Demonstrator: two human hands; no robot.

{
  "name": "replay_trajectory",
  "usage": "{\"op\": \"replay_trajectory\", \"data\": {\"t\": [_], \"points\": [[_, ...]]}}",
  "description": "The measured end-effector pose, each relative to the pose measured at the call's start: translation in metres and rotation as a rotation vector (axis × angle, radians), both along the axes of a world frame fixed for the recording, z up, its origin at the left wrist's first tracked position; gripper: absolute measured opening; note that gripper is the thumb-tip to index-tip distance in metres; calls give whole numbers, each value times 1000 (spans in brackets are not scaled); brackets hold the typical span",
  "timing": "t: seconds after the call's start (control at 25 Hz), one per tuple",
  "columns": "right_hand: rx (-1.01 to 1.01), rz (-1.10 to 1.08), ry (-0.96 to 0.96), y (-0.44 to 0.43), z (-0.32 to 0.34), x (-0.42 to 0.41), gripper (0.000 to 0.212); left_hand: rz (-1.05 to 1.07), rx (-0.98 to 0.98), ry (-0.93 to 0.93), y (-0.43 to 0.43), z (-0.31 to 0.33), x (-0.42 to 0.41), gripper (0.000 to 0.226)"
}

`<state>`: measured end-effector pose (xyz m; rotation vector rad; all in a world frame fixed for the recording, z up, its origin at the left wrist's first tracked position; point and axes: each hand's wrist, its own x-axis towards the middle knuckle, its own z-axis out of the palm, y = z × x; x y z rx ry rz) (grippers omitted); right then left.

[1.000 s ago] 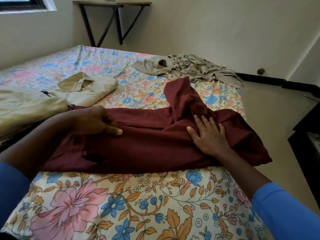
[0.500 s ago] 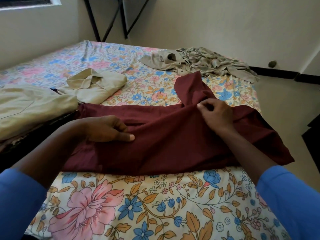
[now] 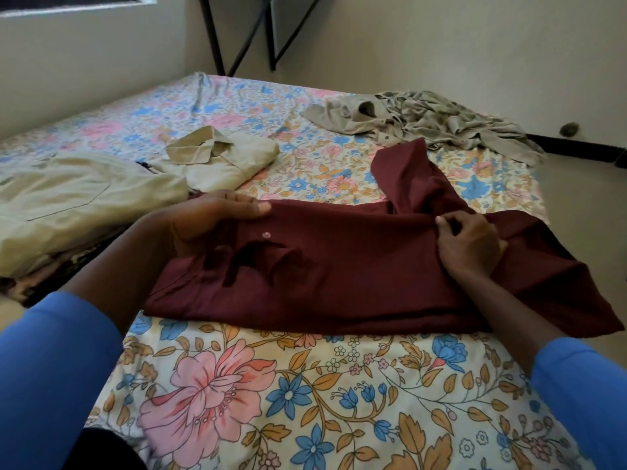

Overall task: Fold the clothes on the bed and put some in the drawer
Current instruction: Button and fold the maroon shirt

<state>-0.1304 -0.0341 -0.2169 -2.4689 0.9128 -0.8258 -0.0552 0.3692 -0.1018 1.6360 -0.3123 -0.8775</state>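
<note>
A maroon shirt [image 3: 339,266] lies partly folded across the floral bed sheet [image 3: 271,401], with one sleeve sticking up toward the far side. My left hand [image 3: 217,218] grips the shirt's far edge near the collar, where a small white button shows. My right hand [image 3: 468,245] pinches the same far edge at the base of the sleeve. A folded beige shirt [image 3: 220,161] lies behind my left hand. A crumpled khaki garment [image 3: 424,120] lies at the far right of the bed.
Another beige garment [image 3: 74,205] lies flat at the left over a dark patterned cloth. A black-legged wall table [image 3: 244,35] stands against the far wall. The floor [image 3: 583,198] runs along the bed's right side.
My left hand went from lying flat on the shirt to gripping its far edge. My right hand went from pressing flat to pinching the fabric by the sleeve. The view moved closer.
</note>
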Motion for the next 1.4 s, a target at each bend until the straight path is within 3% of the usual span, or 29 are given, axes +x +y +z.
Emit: {"op": "replay_trajectory", "data": {"t": [0.08,0.16,0.32,0.4,0.48,0.52,0.6,0.68,0.76,0.84,0.96,1.0,1.08,1.12,1.2,1.28,1.32,1.4], "points": [[5,5,15,1,-5,-1,27,46,145,-143,1,3,8,53],[-7,8,13,1,-4,1,29,14,512,-437,8,0,19,62],[-150,65,-52,12,0,-4,29,33,1174,-1073,22,-20,23,56],[-267,205,-138,20,10,-10,28,125,1154,-1277,5,-33,8,61],[-326,446,-179,31,17,-17,29,70,962,-1221,-19,-38,-11,71],[-323,568,-136,36,15,-23,34,-61,943,-1195,-28,-38,-20,82],[-314,723,66,45,0,-31,52,-297,1028,-1106,-30,-33,-35,108],[-346,748,233,49,-18,-37,66,-392,1200,-1029,-20,-29,-48,111],[-361,730,284,49,-23,-38,72,-381,1306,-1029,-15,-29,-55,78],[-363,720,331,51,-21,-37,78,-264,1207,-940,-9,-21,-45,38],[-377,716,386,52,-18,-35,83,-68,1131,-738,18,0,-24,14],[-381,715,403,52,-17,-36,85,1,1163,-724,29,5,-19,19],[-382,707,433,56,-15,-38,88,102,1309,-695,52,6,-14,62],[-376,699,442,58,-12,-38,90,168,1354,-702,58,1,-12,73],[-359,687,446,66,-7,-37,94,251,1303,-767,49,-13,-13,73],[-378,699,445,76,-2,-36,94,249,1041,-844,18,-32,-23,65],[-390,713,441,80,-3,-38,93,184,953,-883,-1,-45,-34,66],[-361,712,395,78,-3,-42,90,-12,963,-1000,-37,-70,-56,70]]}}
